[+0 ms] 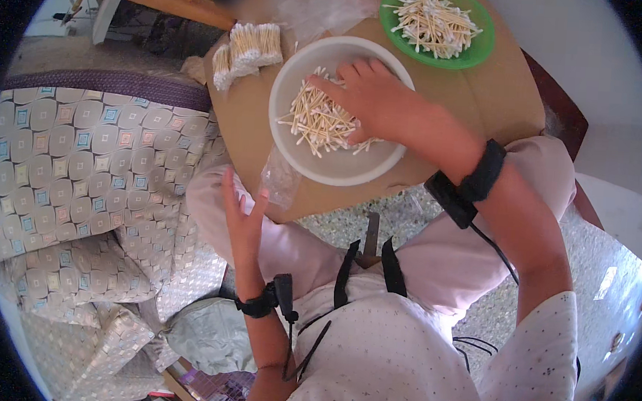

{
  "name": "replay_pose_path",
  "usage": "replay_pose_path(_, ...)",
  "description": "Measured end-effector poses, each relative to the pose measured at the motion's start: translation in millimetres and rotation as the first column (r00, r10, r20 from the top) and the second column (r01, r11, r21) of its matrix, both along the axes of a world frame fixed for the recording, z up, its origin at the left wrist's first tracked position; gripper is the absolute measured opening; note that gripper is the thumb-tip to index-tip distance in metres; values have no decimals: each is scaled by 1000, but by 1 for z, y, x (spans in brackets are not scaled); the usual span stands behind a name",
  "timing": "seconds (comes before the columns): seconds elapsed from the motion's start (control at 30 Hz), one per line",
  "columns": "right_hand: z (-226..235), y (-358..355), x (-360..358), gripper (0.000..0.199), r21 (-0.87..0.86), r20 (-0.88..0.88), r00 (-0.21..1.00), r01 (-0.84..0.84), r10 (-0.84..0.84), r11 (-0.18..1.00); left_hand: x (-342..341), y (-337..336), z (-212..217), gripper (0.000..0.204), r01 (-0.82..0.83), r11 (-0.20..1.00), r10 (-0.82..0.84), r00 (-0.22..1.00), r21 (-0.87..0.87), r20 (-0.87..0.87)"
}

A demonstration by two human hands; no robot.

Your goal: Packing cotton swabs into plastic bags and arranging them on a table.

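A wide white bowl (283,145) sits on the brown board, with a loose heap of cotton swabs (317,119) inside it. My right hand (375,99) reaches into the bowl from the right, its fingers spread over the swabs and touching the heap; part of the heap is hidden under the palm. Off to the bowl's lower left, my left hand (245,221) hovers by my knee with fingers apart and nothing in it. A clear plastic bag (282,181) lies between that hand and the bowl.
Bundled cotton swabs (249,49) stand at the board's far left. A green bowl (481,50) of loose swabs is at the far right. Crumpled clear plastic (322,9) lies behind the white bowl. Patterned cushions (95,165) fill the left side. Black cables hang from both wrist straps.
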State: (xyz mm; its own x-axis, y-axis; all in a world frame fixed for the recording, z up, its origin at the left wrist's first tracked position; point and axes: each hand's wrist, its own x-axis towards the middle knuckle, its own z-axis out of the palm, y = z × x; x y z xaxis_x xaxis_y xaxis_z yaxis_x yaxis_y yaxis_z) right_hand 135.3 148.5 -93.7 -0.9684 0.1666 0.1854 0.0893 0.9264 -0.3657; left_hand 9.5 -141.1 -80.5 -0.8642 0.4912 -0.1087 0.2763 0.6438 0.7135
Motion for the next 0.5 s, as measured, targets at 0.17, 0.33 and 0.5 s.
replay_pose_path(0.17,9,-2,-4,99,-4,222,975,24,-22,1000,22,29,17,71,107,990,-86,976,95,-202)
replay_pose_path(0.33,10,-4,-6,97,-27,268,964,-1,8,1000,46,87,51,79,398,902,-428,767,-168,-478)
replay_pose_path(0.5,9,-3,-8,96,-94,243,969,-17,39,995,38,118,43,103,499,836,-548,783,-229,-294)
